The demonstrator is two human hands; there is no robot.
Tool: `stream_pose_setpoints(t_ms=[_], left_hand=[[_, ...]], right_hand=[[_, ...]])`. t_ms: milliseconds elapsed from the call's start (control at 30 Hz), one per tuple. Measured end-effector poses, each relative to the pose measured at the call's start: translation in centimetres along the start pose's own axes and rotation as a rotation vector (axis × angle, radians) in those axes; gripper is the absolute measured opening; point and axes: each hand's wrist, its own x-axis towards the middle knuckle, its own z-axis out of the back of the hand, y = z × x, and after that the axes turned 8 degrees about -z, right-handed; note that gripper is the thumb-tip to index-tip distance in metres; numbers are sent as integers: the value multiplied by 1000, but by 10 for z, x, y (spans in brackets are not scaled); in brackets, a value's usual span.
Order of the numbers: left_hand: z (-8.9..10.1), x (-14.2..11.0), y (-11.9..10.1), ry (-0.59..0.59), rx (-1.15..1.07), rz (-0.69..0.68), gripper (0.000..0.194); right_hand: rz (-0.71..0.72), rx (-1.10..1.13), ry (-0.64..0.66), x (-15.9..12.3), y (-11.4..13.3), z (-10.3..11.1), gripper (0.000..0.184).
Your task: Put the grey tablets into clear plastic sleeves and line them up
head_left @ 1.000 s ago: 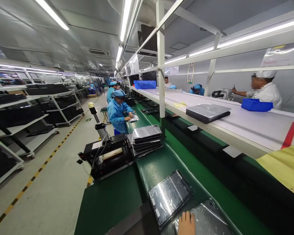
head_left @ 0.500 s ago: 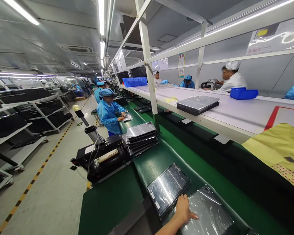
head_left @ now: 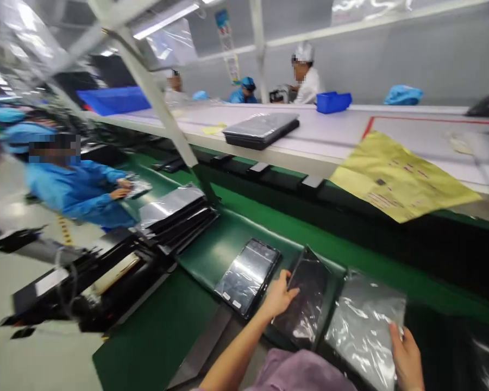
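Note:
My left hand (head_left: 280,296) grips the left edge of a dark-screened tablet (head_left: 305,298) in clear plastic film, which stands tilted above the bench. To its right, my right hand (head_left: 407,353) holds the right edge of a grey, flat, tablet-shaped piece (head_left: 364,323) in shiny clear plastic, its thumb on top. Left of my left hand, another film-wrapped tablet (head_left: 248,277) lies screen up on the green bench mat (head_left: 199,266), with two small white labels at its near edge.
A stack of wrapped tablets (head_left: 175,214) stands further left beside a black machine (head_left: 106,288). A co-worker in blue (head_left: 73,184) handles a wrapped piece beyond it. A white shelf (head_left: 309,144) with a yellow sheet (head_left: 399,176) and a slanting post (head_left: 158,108) border the bench.
The view has swung right. My right hand has come into view holding the grey piece. My left hand, earlier between two wrapped tablets, now holds a dark-screened one up at a tilt.

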Motion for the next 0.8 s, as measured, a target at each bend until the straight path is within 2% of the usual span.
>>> stream_pose_setpoints(t_ms=[100,167,233,300,433,500,600,667,733,800], left_hand=[[6,0,-24,-10,-195,-170,70],[9,-5,-46,-30,-405,-284,78],[9,-15,-72,-47,-545,-355,78],[8,-28,-99,-72,-536,-439,68],[9,-55,-143,-104,-394,-728,39],[11,-65,-160,-111,-342,-859,35],[11,-72,-173,-186,-288,-1038,33],[7,-72,-176,-225,-309,-1159,37],[5,-72,-176,-227,-376,-1244,41],[8,-73,-175,-132,-389,-1236,45]], right_hand=[[-46,74,-55,-5,7,9,78],[-35,133,-55,-12,25,13,84],[-4,185,-65,-24,50,20,87],[48,247,-58,-40,78,30,86],[180,456,70,-77,127,59,79],[252,497,33,-92,141,74,75],[310,485,-81,-107,144,94,50],[312,474,-73,-113,137,104,36],[314,468,-21,-116,128,110,35],[328,465,36,-118,119,114,41]])
